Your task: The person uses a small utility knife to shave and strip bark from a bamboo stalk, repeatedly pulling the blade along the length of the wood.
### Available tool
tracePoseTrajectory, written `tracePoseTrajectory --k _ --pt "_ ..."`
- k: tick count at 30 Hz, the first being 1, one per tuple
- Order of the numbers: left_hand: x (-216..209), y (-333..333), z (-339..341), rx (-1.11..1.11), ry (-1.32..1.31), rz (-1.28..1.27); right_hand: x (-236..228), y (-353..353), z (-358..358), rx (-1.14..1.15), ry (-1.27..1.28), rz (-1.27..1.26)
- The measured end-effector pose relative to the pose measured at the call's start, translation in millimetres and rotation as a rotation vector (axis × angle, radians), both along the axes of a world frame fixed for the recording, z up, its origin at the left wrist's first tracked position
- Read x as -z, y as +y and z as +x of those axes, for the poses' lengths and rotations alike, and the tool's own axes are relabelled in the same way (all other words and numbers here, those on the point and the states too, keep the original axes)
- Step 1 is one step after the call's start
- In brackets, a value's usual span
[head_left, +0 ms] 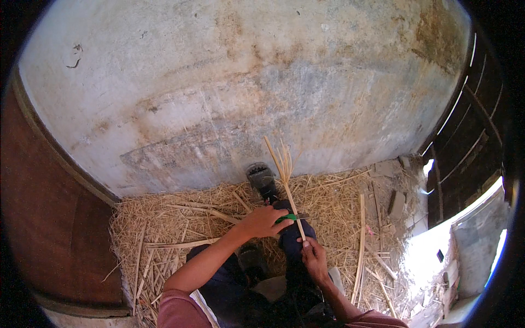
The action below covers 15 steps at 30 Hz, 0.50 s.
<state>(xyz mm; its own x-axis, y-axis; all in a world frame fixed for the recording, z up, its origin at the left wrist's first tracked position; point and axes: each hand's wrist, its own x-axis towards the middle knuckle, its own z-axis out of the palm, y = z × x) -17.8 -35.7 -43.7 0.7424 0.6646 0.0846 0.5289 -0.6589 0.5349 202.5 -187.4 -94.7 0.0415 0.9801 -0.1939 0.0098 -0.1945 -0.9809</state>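
My left hand (264,222) is closed round the green handle of a small knife (286,217), whose dark thin blade crosses a pale bamboo strip (293,203). Gripped at its near end by my right hand (314,259), the strip slants up and away over my knee. Its far end is split into several thin slivers that fan out in front of the wall. I cannot tell whether the blade cuts into the strip or only touches it.
Shavings (328,202) and loose strips cover the floor around my feet. One foot in a dark sandal (261,179) reaches toward the stained wall (229,109). A brown panel (60,218) stands at left. Rubble and a brick (397,203) lie at right, beside a bright opening.
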Motion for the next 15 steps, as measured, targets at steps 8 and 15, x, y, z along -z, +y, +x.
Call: tracePoseTrajectory --k 8,15 --pt "-1.9 37.4 -24.1 -0.324 -0.018 0.196 6.4 2.0 2.7 0.000 0.027 -0.024" --pt "-6.1 1.1 -2.6 -0.112 0.005 0.129 8.2 -0.5 2.1 0.011 -0.004 0.013"
